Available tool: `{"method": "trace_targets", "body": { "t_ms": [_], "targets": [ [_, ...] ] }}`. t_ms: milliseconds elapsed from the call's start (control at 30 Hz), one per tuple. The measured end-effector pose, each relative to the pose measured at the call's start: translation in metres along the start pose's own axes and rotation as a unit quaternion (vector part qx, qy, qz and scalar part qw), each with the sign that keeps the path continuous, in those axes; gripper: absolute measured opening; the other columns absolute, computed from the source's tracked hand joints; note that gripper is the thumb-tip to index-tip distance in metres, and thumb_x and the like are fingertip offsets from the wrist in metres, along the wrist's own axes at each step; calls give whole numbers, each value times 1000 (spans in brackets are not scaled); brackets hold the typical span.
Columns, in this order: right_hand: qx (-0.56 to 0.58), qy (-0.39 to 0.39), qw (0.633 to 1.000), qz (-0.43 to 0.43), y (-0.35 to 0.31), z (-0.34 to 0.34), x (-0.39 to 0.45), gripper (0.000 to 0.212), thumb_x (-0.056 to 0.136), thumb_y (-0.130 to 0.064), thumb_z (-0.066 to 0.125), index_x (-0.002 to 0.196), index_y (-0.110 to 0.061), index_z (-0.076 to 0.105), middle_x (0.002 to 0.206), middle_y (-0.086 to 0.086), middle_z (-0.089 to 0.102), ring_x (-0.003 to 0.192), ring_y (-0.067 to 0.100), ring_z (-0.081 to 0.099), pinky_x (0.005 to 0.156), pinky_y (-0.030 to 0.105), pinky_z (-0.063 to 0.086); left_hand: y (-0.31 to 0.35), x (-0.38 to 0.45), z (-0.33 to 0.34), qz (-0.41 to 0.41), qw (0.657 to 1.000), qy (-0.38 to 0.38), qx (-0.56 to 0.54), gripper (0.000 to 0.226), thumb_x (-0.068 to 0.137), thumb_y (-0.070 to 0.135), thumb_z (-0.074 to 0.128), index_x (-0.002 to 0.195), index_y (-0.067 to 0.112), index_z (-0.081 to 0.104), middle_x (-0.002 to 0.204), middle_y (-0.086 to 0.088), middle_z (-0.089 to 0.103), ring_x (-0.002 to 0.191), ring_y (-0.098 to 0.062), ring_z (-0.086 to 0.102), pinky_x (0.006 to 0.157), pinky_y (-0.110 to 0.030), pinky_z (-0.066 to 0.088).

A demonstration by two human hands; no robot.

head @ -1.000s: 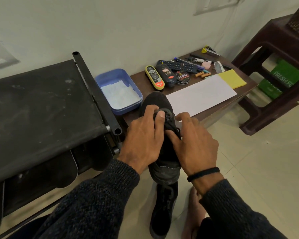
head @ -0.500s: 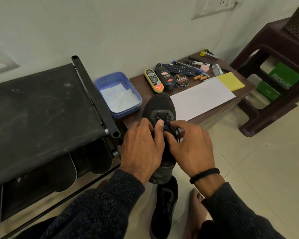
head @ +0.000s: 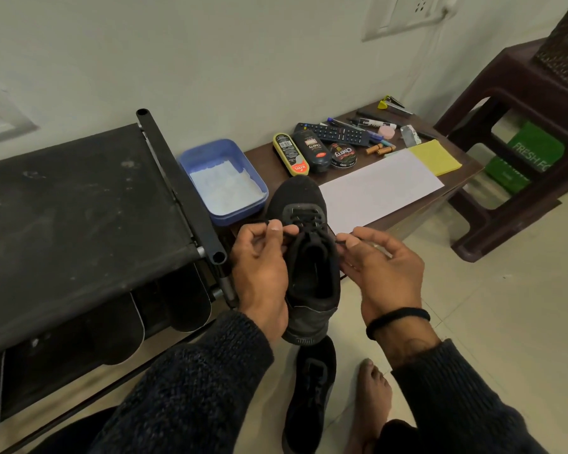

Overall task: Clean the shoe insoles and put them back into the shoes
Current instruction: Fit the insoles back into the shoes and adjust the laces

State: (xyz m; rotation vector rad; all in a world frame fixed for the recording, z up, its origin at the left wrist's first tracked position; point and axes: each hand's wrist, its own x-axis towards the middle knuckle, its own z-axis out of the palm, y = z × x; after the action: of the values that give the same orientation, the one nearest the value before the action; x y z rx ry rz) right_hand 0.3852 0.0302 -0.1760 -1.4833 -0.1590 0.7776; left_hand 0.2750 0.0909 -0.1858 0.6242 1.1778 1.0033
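1. Nearest: dark knit sleeves at the bottom edge; a bare foot point(head: 373, 398) on the pale tiled floor point(head: 492, 322), and a second black shoe point(head: 312, 394) lying on the floor just beside it
2. Left hand point(head: 259, 270): fingers curled, thumb and forefinger pinching one end of the black lace point(head: 289, 235)
3. Right hand point(head: 379, 270): thumb and forefinger pinching the other lace end, remaining fingers loosely bent; black band on the wrist
4. Between the hands: black shoe point(head: 304, 257), held up off the floor, toe pointing away, heel toward the viewer, opening facing up. Interior dark; cannot tell whether an insole sits inside
5. To the left: black shoe rack point(head: 73, 208) with a dusty fabric top; dark shapes on the shelf beneath
6. Beyond the shoe's toe: low brown surface point(head: 269, 158) carrying a blue tub point(head: 223, 181) with white contents, a white sheet of paper point(head: 377, 188), a yellow cloth point(head: 435, 157)
7. Farther back on the surface: two oval polish sponges, a round polish tin point(head: 342, 155), a remote control point(head: 333, 134), pens and small items
8. Far right: dark brown plastic stool point(head: 518, 103), green box under it; wall behind
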Motion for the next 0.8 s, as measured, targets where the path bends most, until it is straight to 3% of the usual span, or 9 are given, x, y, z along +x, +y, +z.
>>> {"method": "trace_targets", "body": {
  "t_ms": [100,233,333,467,533,633,800],
  "targets": [
    [77,22,995,61,4,0,0,22,90,8,66,111,2,63,88,17,77,82,30,77,76,38,64,-4,-1,3,-28,997,46,-48,8,104,22,55,110,17,58,86,1,78,90,-19,74,92,-43,59],
    [100,15,993,65,2,0,0,25,88,8,68,112,2,64,90,18,77,86,32,76,82,41,62,-2,2,4,-40,995,64,-64,9,104,26,55,110,22,59,84,3,78,88,-15,73,81,-32,59],
    [85,15,996,22,2,-1,1,23,86,3,73,108,0,68,97,17,76,91,30,76,87,45,61,0,0,2,20,999,25,-18,21,105,33,52,111,18,65,90,0,77,91,-15,72,83,-28,58],
    [46,26,996,-69,-10,4,-3,19,88,-5,74,106,-2,68,95,11,77,91,25,76,86,43,61,9,-9,7,173,978,-38,111,27,108,33,42,108,24,68,94,4,73,92,-8,67,78,-20,53],
    [17,27,992,-121,-19,7,-7,15,89,-5,73,103,-4,67,92,8,78,88,21,76,84,41,62,17,-12,13,179,974,-59,122,28,108,34,42,107,24,69,88,4,69,83,-4,63,74,-20,50],
    [-11,23,984,-174,-34,14,-12,13,89,-9,74,99,-11,65,88,5,78,84,17,76,82,41,62,35,-14,18,186,974,-72,105,29,107,35,44,97,27,71,80,3,61,77,-9,57,76,-31,50],
    [-120,29,954,-272,-82,27,-17,15,88,-18,76,86,-29,66,85,-10,73,81,4,70,77,23,59,83,-9,33,191,977,-58,80,25,104,25,54,90,17,73,73,8,67,69,-1,61,76,-23,53]
  ]
}}
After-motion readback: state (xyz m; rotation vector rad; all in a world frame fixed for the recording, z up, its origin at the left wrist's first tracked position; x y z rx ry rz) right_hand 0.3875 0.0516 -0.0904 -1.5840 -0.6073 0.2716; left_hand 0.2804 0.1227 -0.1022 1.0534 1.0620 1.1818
